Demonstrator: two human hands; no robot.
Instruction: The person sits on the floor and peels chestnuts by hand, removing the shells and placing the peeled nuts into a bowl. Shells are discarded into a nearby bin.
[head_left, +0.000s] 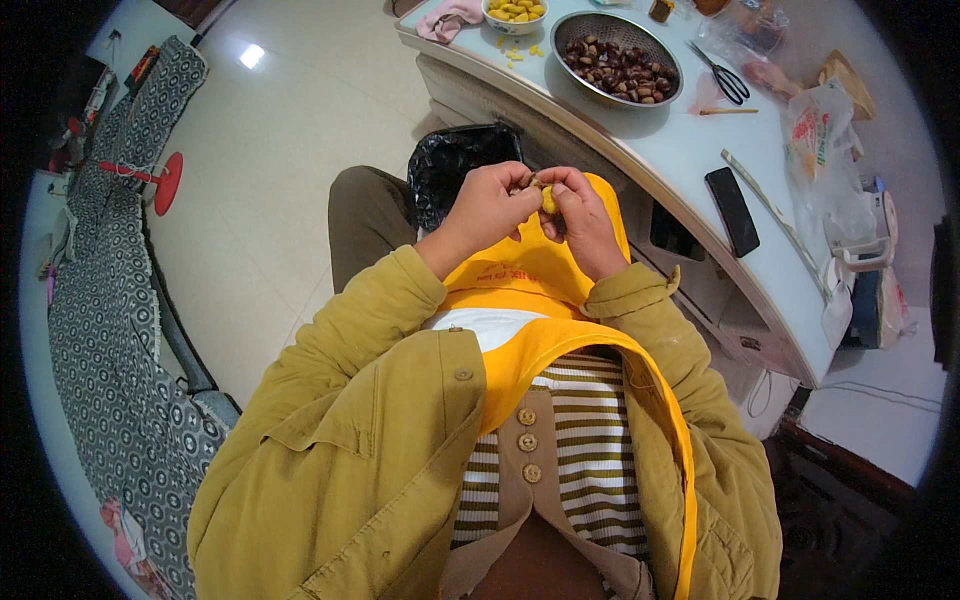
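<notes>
Both my hands meet above the yellow apron (517, 262) on my lap. Between them is a partly peeled chestnut (550, 200), its yellow flesh showing. My right hand (577, 214) holds it in thumb and fingers. My left hand (491, 202) pinches brown shell or skin (534, 182) at its upper left side. Just beyond the hands stands a bin lined with a black plastic bag (457, 161). On the table, a perforated metal colander (559, 64) holds many unpeeled chestnuts (622, 71), and beside it a bowl (512, 28) is heaped with peeled yellow chestnuts (514, 10).
The curved white table (645, 154) bears scissors (726, 79), a phone (731, 211), a thin stick (729, 112), a long strip (776, 214), plastic bags (825, 150) and a pink cloth (448, 20). Yellow crumbs lie near the bowl. A patterned sofa cover (112, 330) runs along the left, near a red stand (169, 184).
</notes>
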